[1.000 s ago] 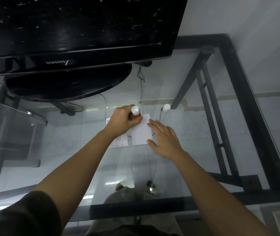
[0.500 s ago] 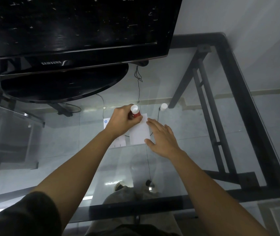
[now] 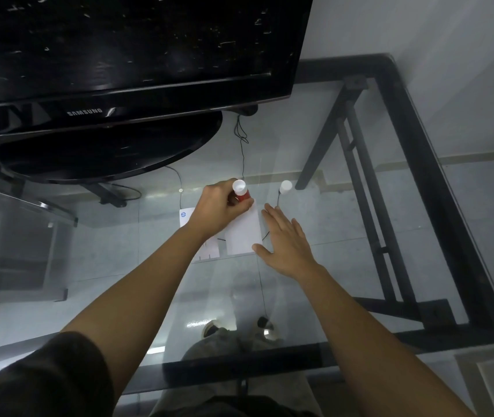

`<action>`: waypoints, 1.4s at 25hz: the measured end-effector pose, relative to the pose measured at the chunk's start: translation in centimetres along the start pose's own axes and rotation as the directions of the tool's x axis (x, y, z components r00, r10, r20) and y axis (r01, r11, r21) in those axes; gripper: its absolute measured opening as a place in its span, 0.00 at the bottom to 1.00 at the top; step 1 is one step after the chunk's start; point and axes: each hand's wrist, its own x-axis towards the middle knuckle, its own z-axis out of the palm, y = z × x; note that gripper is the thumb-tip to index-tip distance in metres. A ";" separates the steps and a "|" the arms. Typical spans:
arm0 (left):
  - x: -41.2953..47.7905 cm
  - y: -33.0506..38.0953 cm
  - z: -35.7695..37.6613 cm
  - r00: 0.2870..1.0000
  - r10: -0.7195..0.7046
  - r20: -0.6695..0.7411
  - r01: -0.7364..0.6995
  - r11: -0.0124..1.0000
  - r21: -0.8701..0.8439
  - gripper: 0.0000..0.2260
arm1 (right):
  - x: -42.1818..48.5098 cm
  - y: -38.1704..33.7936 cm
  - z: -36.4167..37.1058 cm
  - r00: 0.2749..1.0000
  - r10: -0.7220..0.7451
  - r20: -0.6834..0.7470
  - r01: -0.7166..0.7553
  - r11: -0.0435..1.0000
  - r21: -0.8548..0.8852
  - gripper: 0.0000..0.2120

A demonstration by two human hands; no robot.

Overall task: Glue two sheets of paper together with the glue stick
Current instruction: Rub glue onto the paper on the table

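Honestly, left hand fingers clamp the glue stick, right hand fingers flat, apart; the sheet could skid on the glass counter.

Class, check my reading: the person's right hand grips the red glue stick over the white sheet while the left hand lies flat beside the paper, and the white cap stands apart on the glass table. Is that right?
Hands swapped. The head view shows the left hand with its grip on the glue stick over the white sheet, the right hand flat beside it. The cap does stand apart on the glass table.
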 end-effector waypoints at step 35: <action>-3.5 0.2 0.4 0.978 0.134 0.158 -0.131 0.991 -0.028 0.06 | 0.0 0.8 0.4 0.999 -0.037 -0.005 0.037 0.998 0.046 0.35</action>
